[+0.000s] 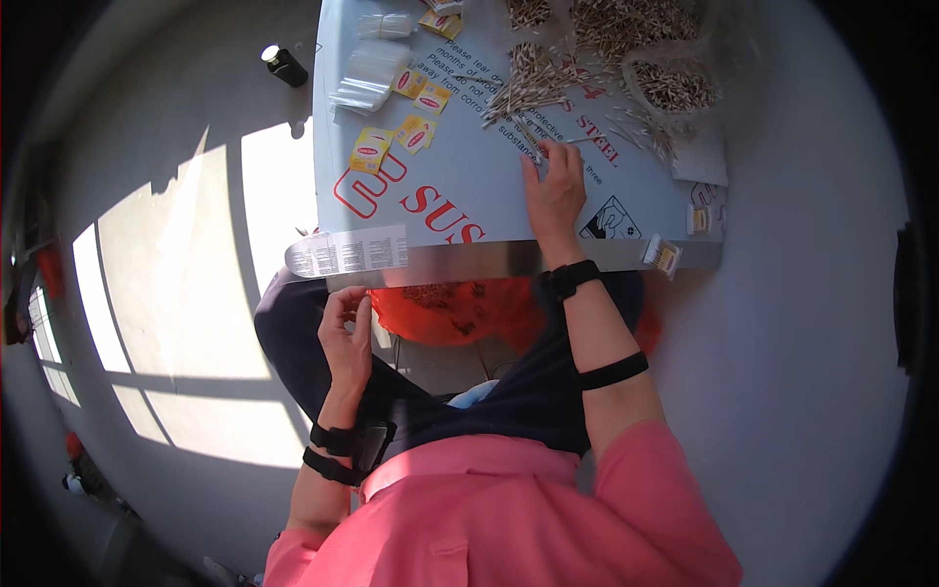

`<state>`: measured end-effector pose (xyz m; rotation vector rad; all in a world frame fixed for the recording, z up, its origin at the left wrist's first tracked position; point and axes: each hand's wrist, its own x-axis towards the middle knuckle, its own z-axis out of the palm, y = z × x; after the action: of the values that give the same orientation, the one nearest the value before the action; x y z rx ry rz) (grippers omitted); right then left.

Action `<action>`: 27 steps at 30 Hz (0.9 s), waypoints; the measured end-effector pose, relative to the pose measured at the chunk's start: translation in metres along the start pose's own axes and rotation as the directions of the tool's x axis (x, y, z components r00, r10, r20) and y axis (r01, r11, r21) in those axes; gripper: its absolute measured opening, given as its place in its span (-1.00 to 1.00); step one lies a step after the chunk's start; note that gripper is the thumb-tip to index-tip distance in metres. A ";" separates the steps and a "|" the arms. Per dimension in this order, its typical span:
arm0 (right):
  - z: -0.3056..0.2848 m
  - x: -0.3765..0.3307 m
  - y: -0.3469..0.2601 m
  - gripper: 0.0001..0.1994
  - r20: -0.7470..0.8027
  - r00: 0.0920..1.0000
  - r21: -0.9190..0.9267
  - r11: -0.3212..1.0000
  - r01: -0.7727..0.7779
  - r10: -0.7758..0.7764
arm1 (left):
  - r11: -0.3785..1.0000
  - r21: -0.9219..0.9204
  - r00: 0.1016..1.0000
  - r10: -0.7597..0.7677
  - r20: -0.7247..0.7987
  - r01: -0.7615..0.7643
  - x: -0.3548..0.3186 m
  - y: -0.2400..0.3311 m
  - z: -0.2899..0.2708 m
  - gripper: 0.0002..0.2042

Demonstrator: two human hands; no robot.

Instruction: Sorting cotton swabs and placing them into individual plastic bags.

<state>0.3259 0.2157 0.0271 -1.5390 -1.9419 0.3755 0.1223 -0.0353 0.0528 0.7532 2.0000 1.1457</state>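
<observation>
My right hand (556,199) reaches over the sheet-covered table (509,196), its thumb and fingertips closing round the ends of a few cotton swabs (529,137). Just beyond them lies a loose heap of cotton swabs (528,88) with pale tips and brownish sticks. My left hand (346,328) is held low by the near table edge, next to a printed clear plastic strip (352,252). Its fingers are loosely bent, apart from the thumb, and nothing shows in them.
Clear plastic sleeves (372,73) and several yellow cards (372,149) lie at the left. Bags full of swabs (675,83) fill the far right. Two small packs (664,256) rest near the right edge. A red bag (440,311) is under the table; a dark bottle (285,66) stands beyond.
</observation>
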 end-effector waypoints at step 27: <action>-0.025 -0.039 0.020 -0.83 0.144 0.983 0.169 0.981 0.091 -0.116 | 0.421 0.429 0.590 0.689 0.421 -0.799 0.102 0.047 0.145 -0.67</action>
<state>0.3619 0.1806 0.0235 -1.3325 -2.0443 0.6070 0.1855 0.1323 0.0133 2.1946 1.8589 0.7951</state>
